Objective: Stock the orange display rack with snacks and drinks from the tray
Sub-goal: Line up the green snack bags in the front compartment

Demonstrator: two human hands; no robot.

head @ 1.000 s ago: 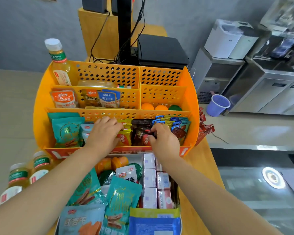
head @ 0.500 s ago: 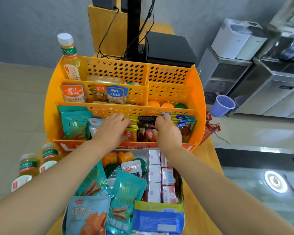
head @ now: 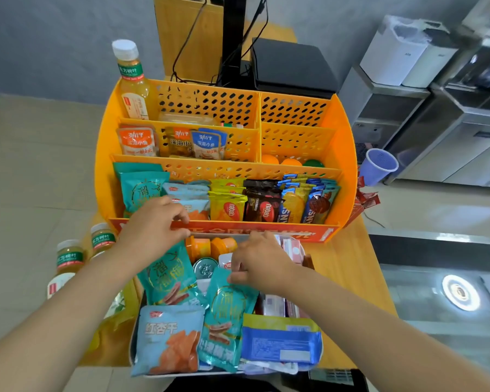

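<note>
While my left hand hovers loosely open at the orange rack's front lip, my right hand pinches a teal snack packet in the tray, at six o'clock from the rack.

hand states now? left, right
Left hand: fingers curled at rack front, holding nothing visible.
Right hand: pinching teal pouch in tray.

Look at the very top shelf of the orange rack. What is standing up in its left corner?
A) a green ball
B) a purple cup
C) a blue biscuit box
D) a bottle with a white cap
D: a tall drink bottle with a white cap stands upright in the back left corner of the orange rack; the purple cup sits outside the rack, to its right.
</note>
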